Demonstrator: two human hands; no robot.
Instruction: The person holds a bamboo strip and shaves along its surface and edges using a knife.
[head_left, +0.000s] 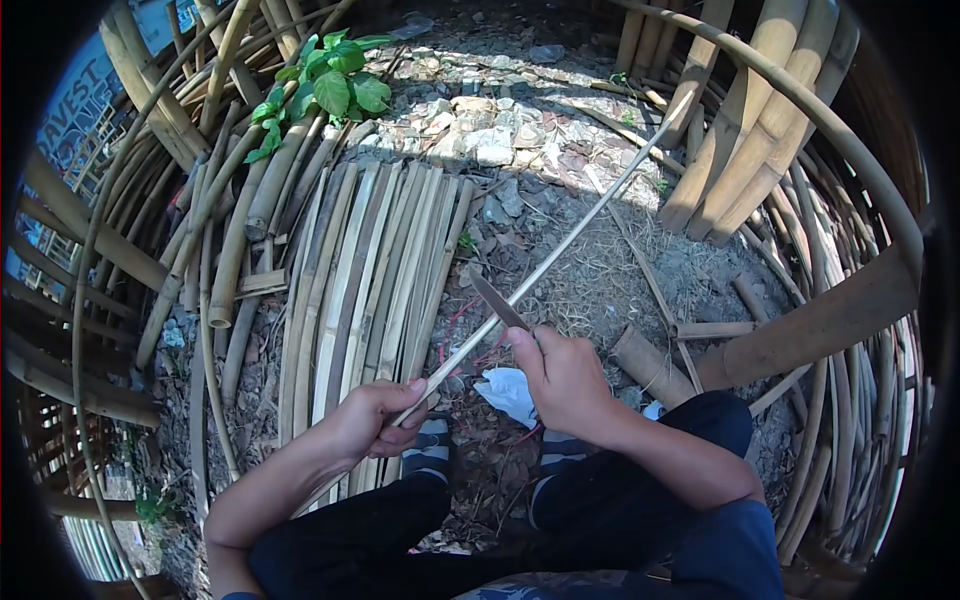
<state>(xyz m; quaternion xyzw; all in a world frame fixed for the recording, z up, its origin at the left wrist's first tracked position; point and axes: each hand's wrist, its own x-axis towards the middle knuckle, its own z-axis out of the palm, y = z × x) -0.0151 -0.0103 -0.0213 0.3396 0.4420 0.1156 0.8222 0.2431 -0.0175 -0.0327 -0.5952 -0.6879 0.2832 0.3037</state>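
A long, thin bamboo strip slants up and to the right across the view. My left hand is closed around its lower part, and the tail end runs back under my forearm. In my right hand is a knife, its handle hidden in my fist. The dark blade points up and left and lies against or just over the strip; I cannot tell whether it cuts in. Beside my left hand, a row of split bamboo slats lies on the ground.
Bamboo poles lean at the upper right, and more cut poles lie at the left. A leafy plant grows behind the slats. A white plastic bag and a short bamboo piece lie near my feet. Rubble covers the ground ahead.
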